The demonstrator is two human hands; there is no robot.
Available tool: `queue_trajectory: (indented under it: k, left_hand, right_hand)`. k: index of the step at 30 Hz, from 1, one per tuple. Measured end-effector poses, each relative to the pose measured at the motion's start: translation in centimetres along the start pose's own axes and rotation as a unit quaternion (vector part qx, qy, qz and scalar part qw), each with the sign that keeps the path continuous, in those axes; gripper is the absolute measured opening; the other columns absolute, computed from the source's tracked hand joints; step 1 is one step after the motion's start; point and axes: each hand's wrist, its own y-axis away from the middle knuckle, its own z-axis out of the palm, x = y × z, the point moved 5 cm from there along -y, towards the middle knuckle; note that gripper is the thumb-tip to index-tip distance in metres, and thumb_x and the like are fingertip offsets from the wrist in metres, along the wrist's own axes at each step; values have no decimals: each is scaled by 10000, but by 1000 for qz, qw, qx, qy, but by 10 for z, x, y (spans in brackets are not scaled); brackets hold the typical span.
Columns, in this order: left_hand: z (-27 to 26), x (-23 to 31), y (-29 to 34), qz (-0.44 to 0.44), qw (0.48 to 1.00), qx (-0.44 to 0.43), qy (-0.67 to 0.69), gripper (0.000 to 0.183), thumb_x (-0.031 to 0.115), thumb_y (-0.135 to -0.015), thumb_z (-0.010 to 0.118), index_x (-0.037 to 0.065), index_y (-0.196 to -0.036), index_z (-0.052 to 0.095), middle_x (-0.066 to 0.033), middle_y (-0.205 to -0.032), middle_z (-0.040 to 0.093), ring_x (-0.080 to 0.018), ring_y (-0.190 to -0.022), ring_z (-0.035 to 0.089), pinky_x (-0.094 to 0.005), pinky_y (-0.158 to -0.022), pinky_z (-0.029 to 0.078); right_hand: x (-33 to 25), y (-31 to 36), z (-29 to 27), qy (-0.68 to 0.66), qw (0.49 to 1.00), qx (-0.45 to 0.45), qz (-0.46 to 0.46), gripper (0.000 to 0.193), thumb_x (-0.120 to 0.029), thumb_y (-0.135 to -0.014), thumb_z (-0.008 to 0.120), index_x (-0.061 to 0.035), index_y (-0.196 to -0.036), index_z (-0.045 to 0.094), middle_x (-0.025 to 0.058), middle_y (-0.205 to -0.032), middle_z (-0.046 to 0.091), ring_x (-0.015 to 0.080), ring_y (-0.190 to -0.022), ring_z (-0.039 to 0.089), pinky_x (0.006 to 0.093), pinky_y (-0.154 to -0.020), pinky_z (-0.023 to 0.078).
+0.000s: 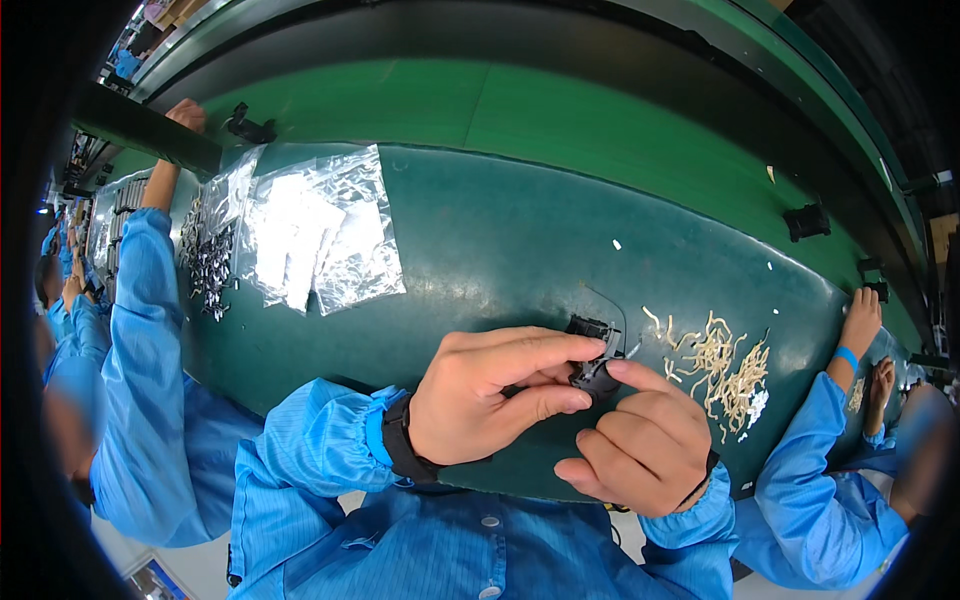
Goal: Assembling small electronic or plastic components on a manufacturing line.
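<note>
The left hand (490, 385) partly covers the black part (596, 381) — its small details are unreadable. The palm of the right hand (650, 435) is hidden. Dark bits (213, 262) are too small to identify. Neighbours' heads (928, 435) are blurred — the jacket (440, 540) runs off the lower edge.

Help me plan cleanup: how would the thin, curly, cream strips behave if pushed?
The thin, curly, cream strips are probably light, being so slender. Overlapping ones may drag each other along; loose outlying ones could scatter.
</note>
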Motion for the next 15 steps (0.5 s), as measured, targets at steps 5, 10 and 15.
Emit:
queue_trajectory:
  k: [5, 10, 15]
  left_hand:
    - [0, 9, -3, 53, 993, -28, -98, 459, -42, -786, 817, -12, -1228, 696, -149, -982, 721, -199, -820, 730, -269, -716, 587]
    - [4, 6, -4, 75, 991, -28, -110, 451, -27, -784, 817, -12, -1218, 700, -153, -981, 718, -218, -793, 710, -299, -697, 583]
    - [3, 5, -5, 65, 991, -51, -103, 418, -2, -832, 779, 8, -1238, 682, -153, -1070, 709, -251, -847, 720, -319, -724, 592]
  right_hand:
    - [-3, 0, 4, 20, 1000, -6, 9, 270, -243, -793, 813, -57, -724, 629, 28, -705, 553, 171, -670, 560, 423, -898, 629]
    - [-7, 0, 14, 26, 999, -34, -8, 281, -243, -772, 814, -60, -705, 612, 16, -673, 501, 165, -638, 523, 408, -902, 620]
    - [-7, 1, 9, 3, 999, -39, -30, 280, -239, -769, 816, -58, -698, 613, 13, -673, 509, 168, -623, 521, 395, -868, 622]
